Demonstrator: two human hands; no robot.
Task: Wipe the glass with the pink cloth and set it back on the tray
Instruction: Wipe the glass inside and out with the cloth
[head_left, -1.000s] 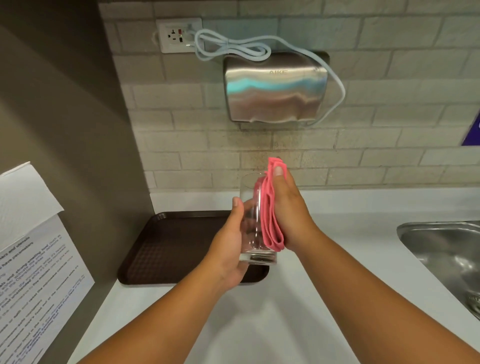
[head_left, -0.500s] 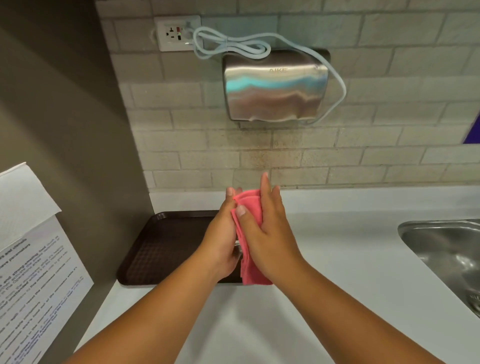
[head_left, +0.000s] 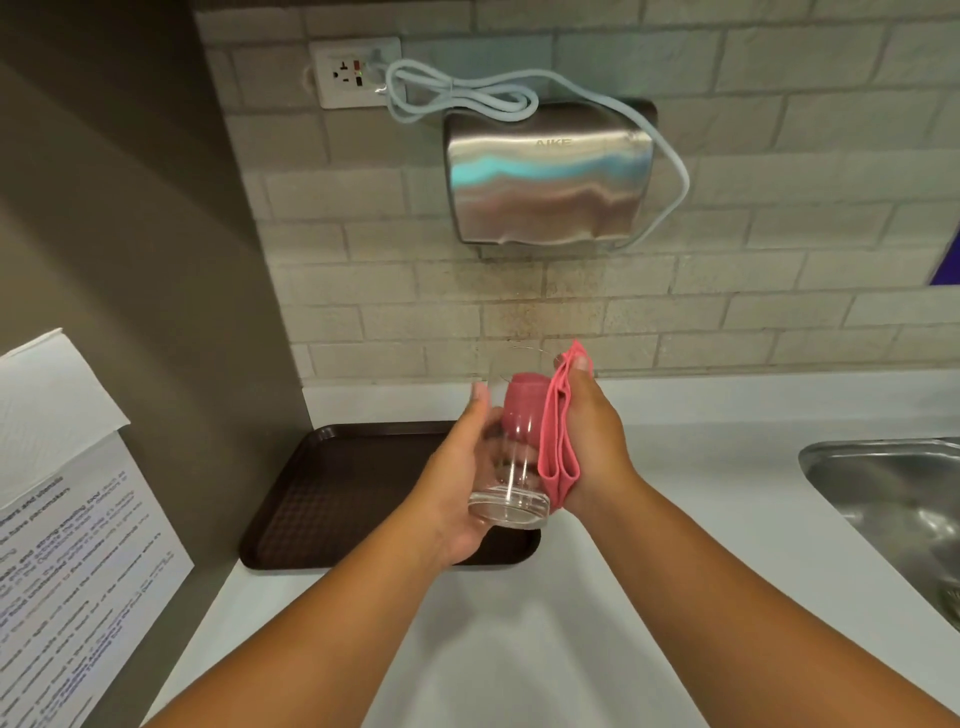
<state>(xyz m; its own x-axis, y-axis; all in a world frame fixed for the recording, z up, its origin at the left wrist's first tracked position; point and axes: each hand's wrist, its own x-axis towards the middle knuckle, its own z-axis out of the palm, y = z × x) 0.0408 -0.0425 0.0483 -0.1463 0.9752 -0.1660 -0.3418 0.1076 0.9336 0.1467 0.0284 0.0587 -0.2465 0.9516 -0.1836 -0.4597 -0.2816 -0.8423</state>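
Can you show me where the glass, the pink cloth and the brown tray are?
glass (head_left: 511, 499): head view, on its clear lower wall near the base.
pink cloth (head_left: 558, 441): head view, on the folded strip beside the glass.
brown tray (head_left: 337, 493): head view, on its bare textured floor.

The left hand (head_left: 457, 483) covers the near right corner of the brown tray (head_left: 332, 493), and the glass (head_left: 511, 457) hides a bit of the tray's right side too. The fingers of the right hand (head_left: 587, 447) go behind the pink cloth (head_left: 558, 436), so they cannot be seen except through the glass, where all is pink and smeared. The sink (head_left: 893, 499) is cut off by the right edge. The paper with writing (head_left: 72, 566) is cut off by the left edge, and its words are too blurry to read. A blue thing (head_left: 946, 260) at the right edge is mostly out of the picture.
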